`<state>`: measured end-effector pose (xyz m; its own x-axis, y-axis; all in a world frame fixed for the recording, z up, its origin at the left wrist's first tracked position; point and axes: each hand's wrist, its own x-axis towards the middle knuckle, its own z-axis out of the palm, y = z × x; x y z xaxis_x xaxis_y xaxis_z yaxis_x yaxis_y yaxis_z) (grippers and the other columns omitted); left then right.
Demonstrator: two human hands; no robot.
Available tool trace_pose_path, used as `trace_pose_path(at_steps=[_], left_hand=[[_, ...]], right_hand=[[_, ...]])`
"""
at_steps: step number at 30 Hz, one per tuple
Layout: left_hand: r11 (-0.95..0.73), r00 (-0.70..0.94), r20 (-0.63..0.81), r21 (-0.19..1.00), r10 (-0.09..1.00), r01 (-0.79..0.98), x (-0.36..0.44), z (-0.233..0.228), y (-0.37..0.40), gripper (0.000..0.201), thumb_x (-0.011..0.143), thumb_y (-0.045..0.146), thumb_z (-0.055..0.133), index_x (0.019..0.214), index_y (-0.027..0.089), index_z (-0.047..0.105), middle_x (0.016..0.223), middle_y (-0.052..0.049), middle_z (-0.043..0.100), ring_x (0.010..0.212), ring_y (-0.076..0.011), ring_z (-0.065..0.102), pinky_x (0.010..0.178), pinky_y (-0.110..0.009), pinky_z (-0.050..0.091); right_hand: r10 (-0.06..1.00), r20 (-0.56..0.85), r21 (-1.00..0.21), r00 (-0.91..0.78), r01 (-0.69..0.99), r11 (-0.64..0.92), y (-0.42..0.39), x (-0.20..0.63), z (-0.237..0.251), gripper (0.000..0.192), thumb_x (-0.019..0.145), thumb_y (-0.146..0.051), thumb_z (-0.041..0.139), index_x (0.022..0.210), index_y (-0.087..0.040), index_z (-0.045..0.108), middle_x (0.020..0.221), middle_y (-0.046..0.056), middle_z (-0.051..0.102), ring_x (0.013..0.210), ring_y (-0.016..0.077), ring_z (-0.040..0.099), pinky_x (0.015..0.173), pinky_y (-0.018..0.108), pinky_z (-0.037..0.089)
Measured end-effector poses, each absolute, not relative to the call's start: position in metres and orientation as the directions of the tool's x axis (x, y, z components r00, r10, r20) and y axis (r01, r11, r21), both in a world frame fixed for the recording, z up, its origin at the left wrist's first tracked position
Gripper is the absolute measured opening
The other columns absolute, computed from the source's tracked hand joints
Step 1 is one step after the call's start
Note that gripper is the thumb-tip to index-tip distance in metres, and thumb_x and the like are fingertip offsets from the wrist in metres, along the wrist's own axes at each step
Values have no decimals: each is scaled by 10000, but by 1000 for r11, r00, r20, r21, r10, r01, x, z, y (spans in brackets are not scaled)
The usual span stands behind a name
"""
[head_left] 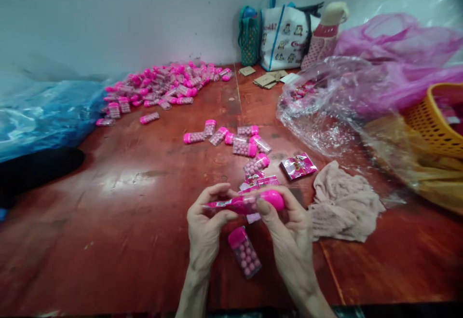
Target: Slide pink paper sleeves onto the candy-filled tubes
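Bottle in two hands over a red worktop (126, 216). The pink-capped bottle (249, 202) lies between the hands, above the near middle; its long axis runs left to right, nearly level, with the rounded cap to the right. The fingers of the left hand (204, 226) curl about its left part, thumb below; those of the right hand (291, 224) are closed on the cap end. Just nearer, a clear box (245, 253) holds pink balls, its cap pointing far and left. Farther off lie loose capped containers (244, 145) of similar balls and, at far left, a heap (162, 84) of them. At right, a yellow basket (434, 120) contains pink items, partly hidden.
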<state>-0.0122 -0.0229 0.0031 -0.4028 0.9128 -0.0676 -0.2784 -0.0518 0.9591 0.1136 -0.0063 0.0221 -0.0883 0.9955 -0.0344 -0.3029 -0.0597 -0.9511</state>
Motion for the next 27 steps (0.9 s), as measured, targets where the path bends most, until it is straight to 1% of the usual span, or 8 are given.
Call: trace_pose_path(at_steps=[2,5,10,13,19,22,25,27], left_hand=[[-29,-326,-155,868,933,-495,-12,3,-25,410,525,194,817,916,177,693,772,-32,702,682,-138,632,656,-205,487],[59,-236,-308,712,922,-700,-5,7,-27,347,489,171,835,811,149,708,739,-30,706,620,-113,627,594,-176,485],[20,-240,-416,530,877,-848,7,17,-24,313,389,197,871,655,160,709,679,4,695,614,-94,627,589,-153,491],[8,-241,-406,523,881,-852,13,20,-23,314,384,257,869,629,150,705,612,4,674,562,-90,606,566,-162,489],[-69,-308,-336,568,890,-820,30,21,-27,214,479,208,842,633,165,700,602,8,683,553,-120,608,640,-247,508],[-100,-351,-299,618,888,-780,29,21,-26,153,584,204,792,699,155,705,619,-6,685,579,-131,620,640,-253,503],[-125,-378,-298,618,877,-777,19,19,-25,100,653,206,748,703,139,693,615,-12,679,573,-123,616,630,-243,496],[-132,-385,-303,612,872,-779,13,19,-25,103,671,215,735,697,127,688,609,-18,676,560,-118,609,608,-235,490]], right_hand=[[1000,14,-927,-8,-374,10,-11,109,20,58,795,-236,635,852,-228,629,812,-18,689,771,138,639,731,236,496],[993,84,-918,80,-381,109,-16,103,17,89,770,-187,654,838,-245,642,805,-32,704,778,133,650,743,227,501],[966,224,-928,130,-276,252,-24,97,11,178,755,-150,657,902,-249,656,875,-15,704,822,146,646,765,242,503],[948,270,-943,168,-154,296,-31,95,6,164,761,-161,648,908,-232,659,872,8,675,830,169,623,763,274,498],[957,102,-981,271,-133,142,-39,90,5,88,770,-262,646,825,-192,643,794,17,612,753,171,589,702,274,487],[986,52,-989,158,-132,73,-38,91,4,143,809,-312,594,871,-188,630,817,28,630,755,176,603,693,271,491],[998,70,-994,3,-82,69,-37,93,0,190,851,-307,534,988,-204,616,908,33,647,829,180,610,754,280,483],[998,49,-998,-47,-46,47,-35,94,-1,180,847,-298,546,975,-205,631,883,26,654,820,175,612,755,274,483]])
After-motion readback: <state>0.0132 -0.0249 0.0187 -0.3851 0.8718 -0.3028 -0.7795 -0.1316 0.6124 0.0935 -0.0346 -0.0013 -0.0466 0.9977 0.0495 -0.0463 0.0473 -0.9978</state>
